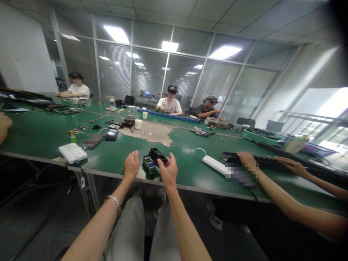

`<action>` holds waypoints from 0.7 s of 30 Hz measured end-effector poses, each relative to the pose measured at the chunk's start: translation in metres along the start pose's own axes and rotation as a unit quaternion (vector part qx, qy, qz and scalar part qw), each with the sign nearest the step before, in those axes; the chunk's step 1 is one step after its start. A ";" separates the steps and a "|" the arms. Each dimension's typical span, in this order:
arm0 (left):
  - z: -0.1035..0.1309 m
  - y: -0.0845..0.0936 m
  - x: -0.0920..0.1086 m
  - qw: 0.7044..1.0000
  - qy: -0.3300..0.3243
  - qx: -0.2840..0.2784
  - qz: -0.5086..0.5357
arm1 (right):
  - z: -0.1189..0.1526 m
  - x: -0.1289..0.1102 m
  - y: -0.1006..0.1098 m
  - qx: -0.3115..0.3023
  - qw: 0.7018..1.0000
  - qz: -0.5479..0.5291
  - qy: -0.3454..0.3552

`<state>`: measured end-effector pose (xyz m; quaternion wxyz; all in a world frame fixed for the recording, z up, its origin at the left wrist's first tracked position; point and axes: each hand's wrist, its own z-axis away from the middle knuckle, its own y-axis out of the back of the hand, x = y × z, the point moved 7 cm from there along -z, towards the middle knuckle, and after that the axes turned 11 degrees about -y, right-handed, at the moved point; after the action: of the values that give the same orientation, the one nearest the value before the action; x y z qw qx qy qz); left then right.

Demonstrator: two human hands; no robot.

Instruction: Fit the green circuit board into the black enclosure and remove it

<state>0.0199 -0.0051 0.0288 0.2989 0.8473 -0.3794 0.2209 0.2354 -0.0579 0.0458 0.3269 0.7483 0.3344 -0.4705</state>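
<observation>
My right hand [168,169] grips a black rectangular casing [157,155] between thumb and fingers, tilted just above the table's front edge. Directly below and left of the casing lies a green circuit board [149,165] with a small bluish screen. My left hand [131,165] is to the left of the board, apart from it, its fingers curled in and nothing visible in them. A bracelet circles the left wrist.
On the green table [108,161], a white box [73,153] sits left and a white power strip [214,165] right. A neighbour's hands [248,161] hold a long black part at right. Paper cups [138,124] stand farther back; several people sit around.
</observation>
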 end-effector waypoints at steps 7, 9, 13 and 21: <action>0.000 0.000 -0.002 1.000 -0.004 0.004 -0.002 | 0.012 -0.032 -0.009 0.010 0.999 0.032 0.034; 0.000 0.000 -0.003 1.000 -0.006 0.003 -0.001 | 0.017 -0.036 -0.012 0.000 0.998 0.042 0.037; 0.000 0.000 -0.003 1.000 -0.002 -0.006 -0.001 | 0.028 -0.038 -0.019 -0.003 0.995 0.091 0.048; -0.001 0.001 -0.003 1.000 0.005 -0.005 0.003 | 0.040 -0.022 -0.033 -0.046 0.978 0.192 0.065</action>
<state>0.0168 -0.0038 0.0279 0.3046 0.8434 -0.3814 0.2244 0.1824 -0.0755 0.0464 0.4222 0.8119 0.2267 -0.3335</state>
